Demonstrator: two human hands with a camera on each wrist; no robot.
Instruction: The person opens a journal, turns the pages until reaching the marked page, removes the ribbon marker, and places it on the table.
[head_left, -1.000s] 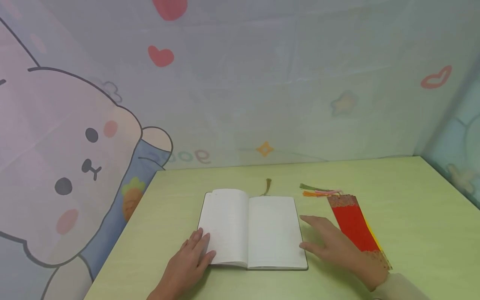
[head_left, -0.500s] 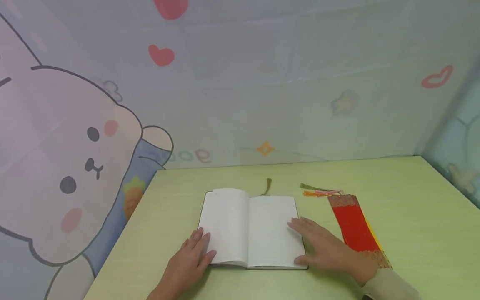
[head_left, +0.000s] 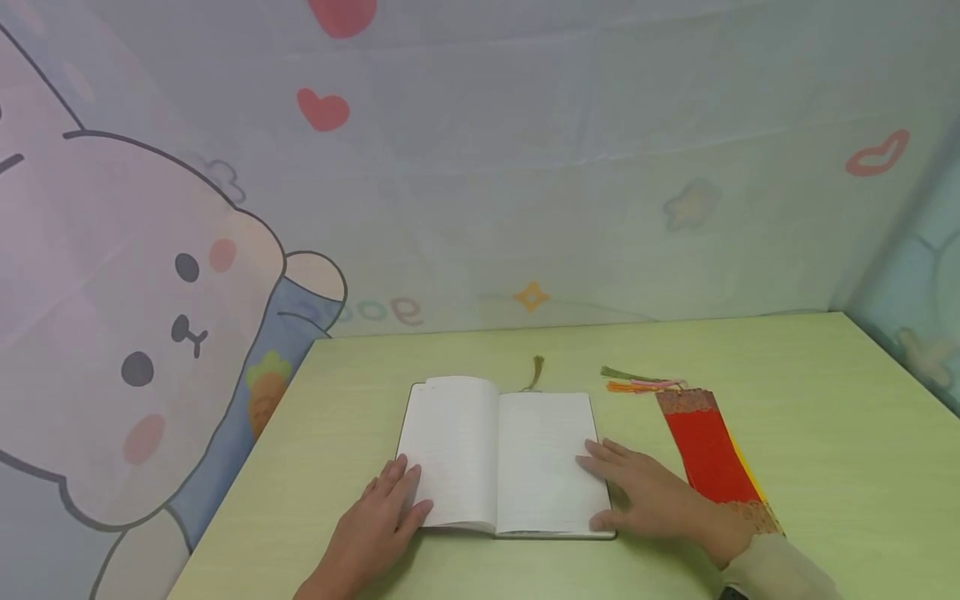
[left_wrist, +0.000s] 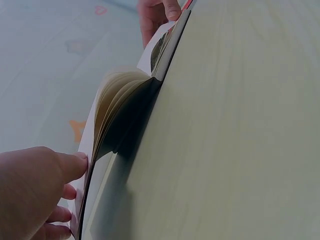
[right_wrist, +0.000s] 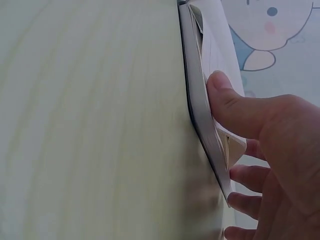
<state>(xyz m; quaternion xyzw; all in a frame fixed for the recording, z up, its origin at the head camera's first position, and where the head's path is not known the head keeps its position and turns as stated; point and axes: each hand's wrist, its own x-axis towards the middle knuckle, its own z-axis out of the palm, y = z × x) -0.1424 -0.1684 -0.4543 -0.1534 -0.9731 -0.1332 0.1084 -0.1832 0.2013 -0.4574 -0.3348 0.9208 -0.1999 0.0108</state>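
Observation:
An open notebook [head_left: 536, 475] with blank white pages and a dark cover lies on the table. My left hand [head_left: 375, 521] rests on its left edge, fingertips and thumb touching the left page. At the right edge, my right hand [head_left: 648, 496] lays its fingertips and thumb on the right page, fingers loosely bent. A brownish tassel [head_left: 537, 368] sticks out beyond the top of the notebook. Under the right-hand page, the left wrist view shows a dark patterned piece [left_wrist: 159, 50] near the spine. The left-hand leaves [left_wrist: 112, 107] arch up there in a thick curve.
A red bookmark [head_left: 705, 450] with gold patterned ends lies right of the notebook, partly behind my right forearm. A yellow edge [head_left: 744, 467] shows beneath it. Green, orange and pink tassels [head_left: 637, 383] trail left. A printed cloth backdrop [head_left: 585, 167] stands behind the pale table [head_left: 847, 400].
My right hand has moved left from beside the notebook onto its right page edge, then settled slightly lower. The left hand and the red bookmark have stayed put.

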